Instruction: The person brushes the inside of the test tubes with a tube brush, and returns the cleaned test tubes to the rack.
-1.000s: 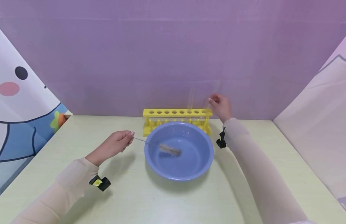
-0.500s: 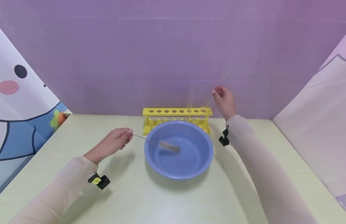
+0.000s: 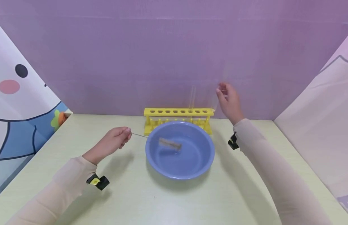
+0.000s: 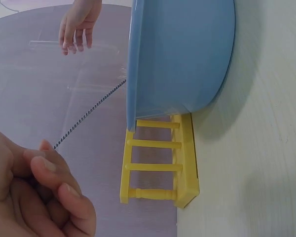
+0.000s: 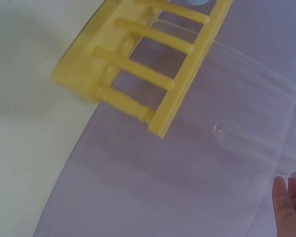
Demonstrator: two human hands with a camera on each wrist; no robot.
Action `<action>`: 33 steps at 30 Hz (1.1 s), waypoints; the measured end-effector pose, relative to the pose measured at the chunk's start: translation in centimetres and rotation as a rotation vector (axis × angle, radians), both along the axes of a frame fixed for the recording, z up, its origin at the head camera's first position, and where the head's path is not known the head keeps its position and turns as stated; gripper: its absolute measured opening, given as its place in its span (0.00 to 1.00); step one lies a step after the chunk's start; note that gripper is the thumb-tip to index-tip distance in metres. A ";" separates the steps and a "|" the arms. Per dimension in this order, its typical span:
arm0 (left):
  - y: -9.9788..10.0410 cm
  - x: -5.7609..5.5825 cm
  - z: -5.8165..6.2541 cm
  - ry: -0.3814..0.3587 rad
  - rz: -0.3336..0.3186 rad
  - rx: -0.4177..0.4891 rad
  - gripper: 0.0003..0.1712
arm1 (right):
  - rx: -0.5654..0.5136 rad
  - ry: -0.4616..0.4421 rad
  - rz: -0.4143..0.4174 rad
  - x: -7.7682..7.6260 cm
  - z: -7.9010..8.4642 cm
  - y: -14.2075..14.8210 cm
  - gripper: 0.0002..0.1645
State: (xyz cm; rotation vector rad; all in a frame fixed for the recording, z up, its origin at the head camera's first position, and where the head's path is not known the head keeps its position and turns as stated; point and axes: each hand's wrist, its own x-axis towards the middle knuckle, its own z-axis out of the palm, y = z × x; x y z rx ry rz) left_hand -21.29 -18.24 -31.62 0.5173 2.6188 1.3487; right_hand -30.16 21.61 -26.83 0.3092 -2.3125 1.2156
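Note:
My left hand (image 3: 113,140) pinches the twisted wire handle of a test tube brush (image 3: 170,144). Its pale bristle head is over the inside of a blue basin (image 3: 179,176). Up at the right, my right hand (image 3: 229,101) holds a clear test tube (image 5: 251,143) between thumb and fingers. The tube's rounded lower end hangs just off the right end of a yellow test tube rack (image 3: 178,112). A second clear test tube (image 3: 192,97) stands upright in one of the rack's right-hand holes. The basin's rim covers part of the rack's base.
All of this is on a pale table (image 3: 174,203). A purple backdrop (image 3: 174,56) rises right behind the rack. Printed cloths hang at the left (image 3: 10,103) and right. The basin seems to hold some water, faint in the glare.
My right hand has moved up and to the right, drawing the test tube out of the rack's rightmost hole. My left hand and the brush have shifted only slightly.

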 end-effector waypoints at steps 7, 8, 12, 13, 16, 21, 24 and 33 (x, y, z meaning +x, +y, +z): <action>0.0 0.1 0.3 -0.010 0.005 0.024 0.19 | 0.166 0.020 0.107 1.4 -0.9 1.3 0.23; 0.0 0.1 0.3 -0.013 0.003 0.028 0.19 | 0.200 0.017 0.120 1.7 -1.1 1.5 0.23; -0.1 0.1 0.5 -0.019 -0.003 0.048 0.18 | 0.364 0.027 0.161 2.6 -2.1 2.2 0.23; -0.1 0.2 0.6 -0.021 -0.004 0.052 0.18 | 0.404 0.047 0.170 2.8 -2.4 2.4 0.23; -0.2 0.1 0.6 -0.031 -0.008 0.070 0.17 | 0.503 0.119 0.199 3.3 -3.3 2.8 0.22; -0.1 0.1 0.5 -0.024 -0.002 0.079 0.16 | 0.586 0.206 0.266 4.1 -4.5 3.4 0.20; 0.0 0.2 0.5 0.017 0.008 0.074 0.17 | 0.642 0.194 0.277 4.7 -4.9 3.6 0.21; 0.4 0.7 0.4 0.116 0.086 0.067 0.18 | 0.830 0.108 0.245 6.3 -5.4 4.0 0.26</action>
